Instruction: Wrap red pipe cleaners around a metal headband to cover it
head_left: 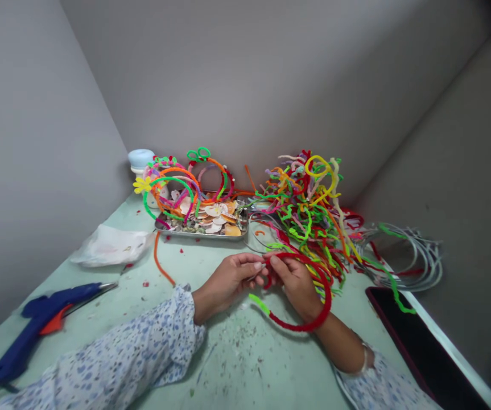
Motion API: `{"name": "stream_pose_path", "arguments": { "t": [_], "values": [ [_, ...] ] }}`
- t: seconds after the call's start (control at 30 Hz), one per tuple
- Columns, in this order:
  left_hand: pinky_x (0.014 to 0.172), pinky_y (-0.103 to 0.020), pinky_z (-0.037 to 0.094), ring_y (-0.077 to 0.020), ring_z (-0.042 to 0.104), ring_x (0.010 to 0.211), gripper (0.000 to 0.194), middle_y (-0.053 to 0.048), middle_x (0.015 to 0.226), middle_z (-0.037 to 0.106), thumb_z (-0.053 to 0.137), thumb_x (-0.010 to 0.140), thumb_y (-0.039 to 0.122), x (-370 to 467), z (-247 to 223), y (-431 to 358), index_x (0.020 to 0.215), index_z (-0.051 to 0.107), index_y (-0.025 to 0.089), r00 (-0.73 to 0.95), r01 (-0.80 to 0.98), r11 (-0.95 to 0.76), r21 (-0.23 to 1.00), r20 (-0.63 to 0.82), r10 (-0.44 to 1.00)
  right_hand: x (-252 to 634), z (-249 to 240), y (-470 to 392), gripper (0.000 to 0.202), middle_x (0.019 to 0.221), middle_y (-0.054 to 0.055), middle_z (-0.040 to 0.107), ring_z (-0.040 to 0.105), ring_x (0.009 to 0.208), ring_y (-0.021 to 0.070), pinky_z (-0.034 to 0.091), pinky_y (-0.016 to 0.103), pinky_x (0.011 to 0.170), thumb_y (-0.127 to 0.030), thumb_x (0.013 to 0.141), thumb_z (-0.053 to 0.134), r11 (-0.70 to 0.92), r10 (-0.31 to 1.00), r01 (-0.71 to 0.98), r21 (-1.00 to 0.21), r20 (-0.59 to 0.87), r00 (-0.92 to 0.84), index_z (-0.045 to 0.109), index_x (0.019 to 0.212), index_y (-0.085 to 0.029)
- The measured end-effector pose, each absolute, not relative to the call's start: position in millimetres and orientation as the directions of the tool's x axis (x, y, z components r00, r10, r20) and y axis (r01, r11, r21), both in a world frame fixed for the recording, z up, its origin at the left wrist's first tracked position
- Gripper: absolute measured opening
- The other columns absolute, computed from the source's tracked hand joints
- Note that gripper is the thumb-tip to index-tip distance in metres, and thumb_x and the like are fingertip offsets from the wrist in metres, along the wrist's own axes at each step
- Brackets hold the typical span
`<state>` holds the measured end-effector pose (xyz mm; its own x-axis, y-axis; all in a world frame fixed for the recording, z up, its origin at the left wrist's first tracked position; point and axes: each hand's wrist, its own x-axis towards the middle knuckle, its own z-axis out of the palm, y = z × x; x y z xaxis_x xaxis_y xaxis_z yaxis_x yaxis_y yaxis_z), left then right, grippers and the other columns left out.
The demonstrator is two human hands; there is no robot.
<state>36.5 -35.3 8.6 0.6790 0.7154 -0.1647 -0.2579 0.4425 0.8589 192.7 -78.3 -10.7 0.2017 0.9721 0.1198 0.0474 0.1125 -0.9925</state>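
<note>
step: winding red stem on hairband (309,319), centre frame | left hand (228,282) pinches band end | right hand (298,285) grips stem at same spot | tip: keep turns tight, band steady | stem pile (309,210) upper right

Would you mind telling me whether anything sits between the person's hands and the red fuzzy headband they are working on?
Nothing visible does: the left hand and the right hand both already touch the red fuzzy headband, pinching its upper end between the fingers. The tangled pile of coloured pipe cleaners lies just behind, on the pale green table.
</note>
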Motion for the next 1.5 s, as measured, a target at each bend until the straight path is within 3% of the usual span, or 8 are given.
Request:
{"name": "stream_pose_path", "arguments": {
  "t": [0.13,0.37,0.5,0.87,1.13,1.3,1.5],
  "values": [
    [0.061,-0.022,0.040,-0.0116,0.060,0.068,0.033,-0.008,0.087,0.065,0.068,0.075,0.035,34.6,7.6,-34.7,0.099,0.060,0.014,0.630,-0.203,0.328,0.923,-0.133,0.765,196.8,-12.4,-74.7,0.040,0.048,-0.003,0.048,0.041,0.044,0.0093,0.033,0.022,0.043,-0.050,0.081,0.059,0.090,0.949,-0.020,-0.996,0.080,0.304,0.059,0.061,-0.016],
    [0.076,-0.029,0.043,-0.0143,0.054,0.082,0.066,-0.008,0.103,0.061,0.080,0.060,0.023,30.4,7.0,-37.6,0.120,0.053,0.019,0.724,-0.033,-0.070,0.997,0.072,0.686,203.4,-20.7,-68.8,0.040,0.047,-0.004,0.047,0.040,0.041,0.0087,0.030,0.021,0.040,-0.051,0.081,0.059,0.129,0.918,-0.156,-0.979,0.058,0.392,0.053,0.060,-0.018],
    [0.068,-0.027,0.043,-0.0129,0.056,0.073,0.054,-0.006,0.089,0.063,0.073,0.068,0.022,33.7,-1.1,-36.2,0.118,0.052,0.018,0.724,-0.072,0.037,0.997,0.027,0.689,201.8,-19.1,-70.7,0.038,0.049,-0.004,0.050,0.041,0.042,0.0085,0.032,0.021,0.041,-0.050,0.081,0.059,0.138,0.907,-0.146,-0.980,0.066,0.416,0.054,0.063,-0.017],
    [0.059,-0.022,0.040,-0.0083,0.053,0.060,0.033,-0.002,0.072,0.062,0.074,0.068,0.025,32.2,5.2,-28.3,0.098,0.067,0.013,0.598,-0.143,0.201,0.969,-0.077,0.798,198.7,-11.3,-74.3,0.035,0.049,-0.003,0.052,0.045,0.046,0.0105,0.037,0.023,0.046,-0.049,0.082,0.058,0.176,0.918,-0.104,-0.979,0.125,0.376,0.058,0.067,-0.018],
    [0.061,-0.022,0.041,-0.0105,0.057,0.064,0.033,-0.005,0.077,0.066,0.076,0.064,0.022,31.8,10.2,-27.6,0.094,0.066,0.012,0.545,-0.223,0.329,0.918,-0.163,0.822,200.0,-7.0,-78.1,0.022,0.052,-0.004,0.054,0.049,0.049,0.0135,0.041,0.025,0.049,-0.043,0.083,0.058,0.208,0.908,0.085,-0.974,0.225,0.354,0.062,0.085,-0.022],
    [0.063,-0.023,0.042,-0.0101,0.057,0.065,0.038,-0.003,0.078,0.063,0.074,0.066,0.020,31.6,12.5,-26.7,0.101,0.062,0.013,0.520,-0.266,0.327,0.907,-0.151,0.841,200.8,-8.4,-78.2,0.021,0.055,-0.004,0.054,0.047,0.048,0.0119,0.038,0.023,0.045,-0.042,0.085,0.054,0.196,0.881,0.055,-0.979,0.201,0.429,0.059,0.082,-0.022],
    [0.064,-0.024,0.044,-0.0094,0.056,0.063,0.024,-0.001,0.072,0.059,0.074,0.064,0.015,33.9,16.9,-27.9,0.083,0.061,0.012,0.490,-0.297,0.368,0.881,-0.191,0.851,202.7,-14.5,-77.2,0.024,0.063,-0.002,0.058,0.048,0.047,0.0117,0.038,0.022,0.040,-0.045,0.081,0.054,0.170,0.912,-0.092,-0.981,0.121,0.391,0.058,0.082,-0.021]
  ]
}}
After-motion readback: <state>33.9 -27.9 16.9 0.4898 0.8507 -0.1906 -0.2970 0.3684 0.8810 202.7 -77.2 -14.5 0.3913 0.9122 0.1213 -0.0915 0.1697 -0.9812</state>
